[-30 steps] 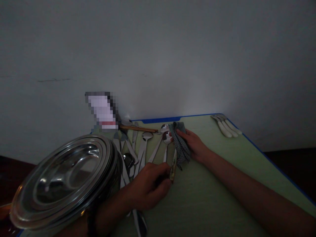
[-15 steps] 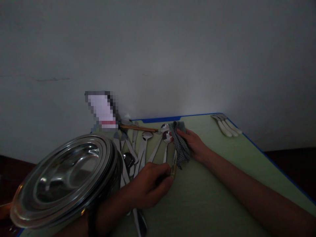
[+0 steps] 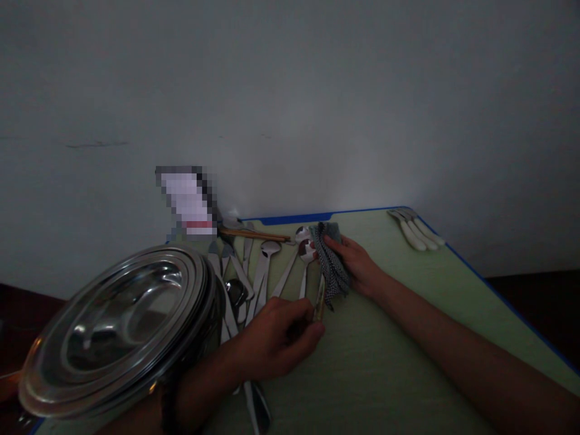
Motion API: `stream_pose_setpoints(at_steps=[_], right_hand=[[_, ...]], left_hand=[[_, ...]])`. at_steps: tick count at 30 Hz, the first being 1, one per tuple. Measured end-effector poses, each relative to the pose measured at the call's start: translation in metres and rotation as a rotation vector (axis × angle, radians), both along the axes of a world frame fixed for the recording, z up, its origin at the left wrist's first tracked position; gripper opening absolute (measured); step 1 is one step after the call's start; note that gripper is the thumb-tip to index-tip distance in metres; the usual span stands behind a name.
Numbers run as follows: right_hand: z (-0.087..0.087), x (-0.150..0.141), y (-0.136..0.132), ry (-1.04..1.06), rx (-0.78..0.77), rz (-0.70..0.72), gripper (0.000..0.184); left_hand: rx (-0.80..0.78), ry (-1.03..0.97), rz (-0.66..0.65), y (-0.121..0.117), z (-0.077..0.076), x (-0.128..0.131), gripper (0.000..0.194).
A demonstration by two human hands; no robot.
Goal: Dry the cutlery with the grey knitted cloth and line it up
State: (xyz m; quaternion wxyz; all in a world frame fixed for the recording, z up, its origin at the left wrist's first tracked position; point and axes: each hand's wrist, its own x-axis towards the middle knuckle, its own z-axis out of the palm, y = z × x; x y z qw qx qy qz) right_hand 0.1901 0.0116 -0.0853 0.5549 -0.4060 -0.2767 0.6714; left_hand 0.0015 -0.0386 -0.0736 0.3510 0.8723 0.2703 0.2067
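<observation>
My left hand [image 3: 281, 335] pinches a piece of cutlery with a patterned handle [image 3: 319, 305]. The far end of that piece is hidden in a grey-and-white checked cloth [image 3: 334, 272], so its kind does not show. My right hand [image 3: 356, 263] is closed around the cloth from the right. Just left of the cloth lie a spoon [image 3: 306, 252] and, beyond my left hand, another spoon [image 3: 270, 248]. Several more pieces of metal cutlery [image 3: 229, 308] lie loosely between the left hand and the plates.
Round metal dishes [image 3: 190, 284] are stacked at the left. Behind the loose cutlery lie wooden chopsticks [image 3: 254, 234], beside a blurred-out upright device [image 3: 185, 199]. Forks with white handles [image 3: 412, 232] lie at the far right corner of the green table [image 3: 385, 374], against a grey wall.
My left thumb has shifted slightly to the right along the patterned handle. The right hand and cloth stay almost in place, and the loose cutlery has not moved.
</observation>
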Motion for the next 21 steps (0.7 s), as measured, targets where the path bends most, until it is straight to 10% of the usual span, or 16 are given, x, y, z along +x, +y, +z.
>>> stream_pose_setpoints(at_steps=[21], right_hand=[[0.0008,0.0008,0.0013,0.047,-0.047,-0.027,0.015]], left_hand=[[-0.177,-0.209,0.192,0.0005,-0.0057,0.0032,0.022]])
